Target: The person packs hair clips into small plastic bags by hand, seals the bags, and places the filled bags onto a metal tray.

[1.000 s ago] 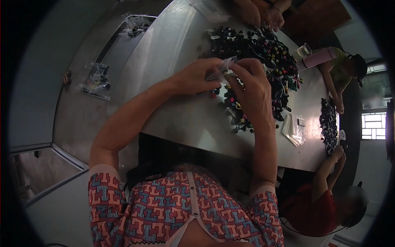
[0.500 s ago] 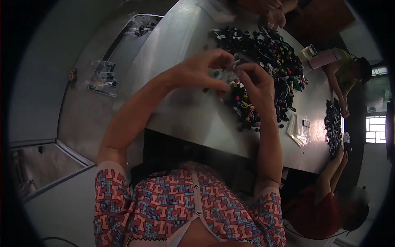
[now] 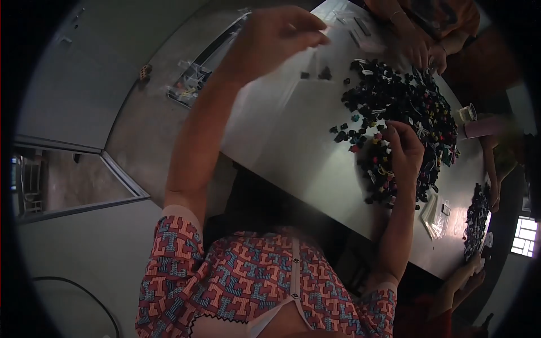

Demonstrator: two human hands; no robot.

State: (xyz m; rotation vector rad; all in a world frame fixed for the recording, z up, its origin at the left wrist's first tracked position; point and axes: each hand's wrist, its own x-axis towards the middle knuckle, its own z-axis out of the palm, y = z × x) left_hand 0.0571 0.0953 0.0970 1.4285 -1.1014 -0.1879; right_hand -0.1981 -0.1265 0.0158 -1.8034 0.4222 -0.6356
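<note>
My left hand [image 3: 284, 42] is raised over the far left part of the metal table [image 3: 270, 146]. Its thumb and forefinger are apart, with nothing clearly visible between them. Just below lie two small dark clumps [image 3: 325, 73] with a faint clear sheen around them, perhaps a plastic bag. My right hand [image 3: 407, 151] is over the near side of a big pile of small dark pieces [image 3: 394, 101], some coloured and flower-shaped, some with pale loops. Its thumb and forefinger are drawn together at the pile; anything pinched there is too small to make out.
Across the table are a co-worker's hands [image 3: 425, 53]. A tray [image 3: 180, 101] with filled clear bags stands left. Flat plastic bags [image 3: 433, 219] lie to the right, near a second dark pile [image 3: 477, 217] and another person's hands [image 3: 470, 273]. A cup [image 3: 466, 114] stands beyond the main pile.
My hands have separated from the clear bag they held together. The left has moved away to the upper left; the right has gone down to the pile. The view has shifted.
</note>
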